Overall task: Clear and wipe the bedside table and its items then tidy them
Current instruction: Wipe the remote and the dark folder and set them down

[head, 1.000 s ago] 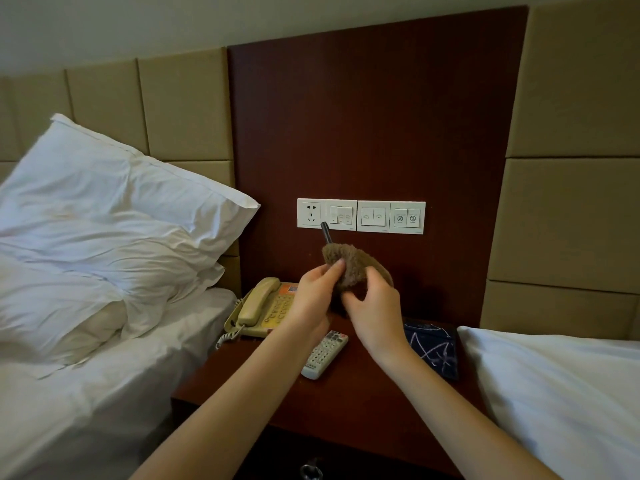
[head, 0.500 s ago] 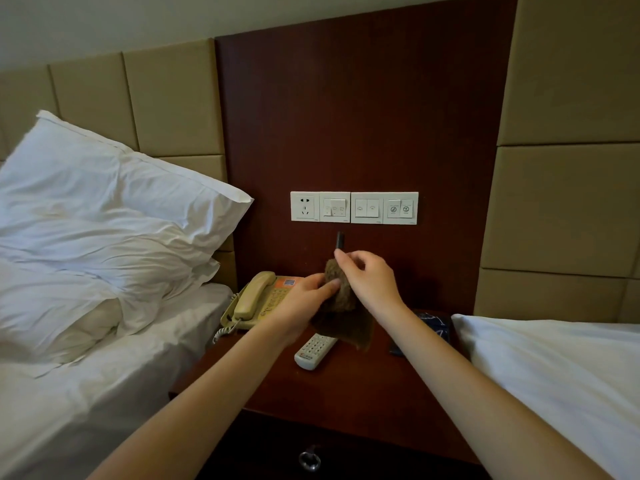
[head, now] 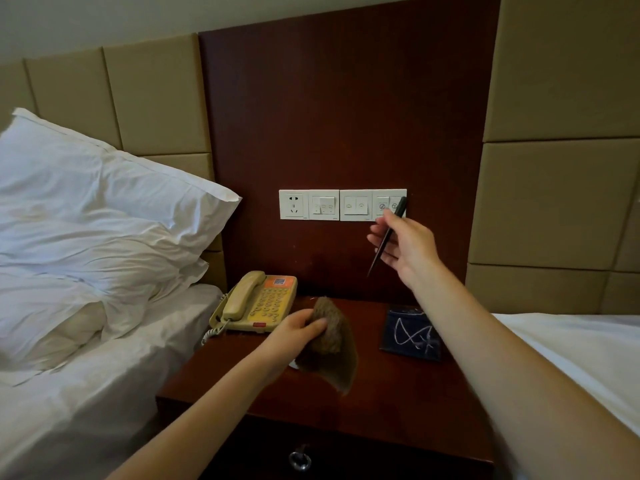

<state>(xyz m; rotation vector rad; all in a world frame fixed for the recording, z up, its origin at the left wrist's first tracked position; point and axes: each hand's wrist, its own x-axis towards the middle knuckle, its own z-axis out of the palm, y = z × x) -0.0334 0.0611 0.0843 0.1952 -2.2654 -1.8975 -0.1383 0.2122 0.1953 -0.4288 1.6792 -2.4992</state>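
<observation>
Showing 2 hands above the bedside table (head: 381,407): the right hand (head: 407,249) pinches a pen (head: 380,251) before the switch panel (head: 311,204), its long axis steep, tip pointing down-left toward the cloth (head: 334,344) clutched in the left hand (head: 298,336). Bare tabletop between telephone (head: 259,303) and dark pad (head: 412,336) probably offers set-down room.

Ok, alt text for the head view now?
The right hand holds a dark pen up near the wall switches; the left hand grips a brown cloth above the bedside table, where a telephone and dark blue booklet sit.
</observation>
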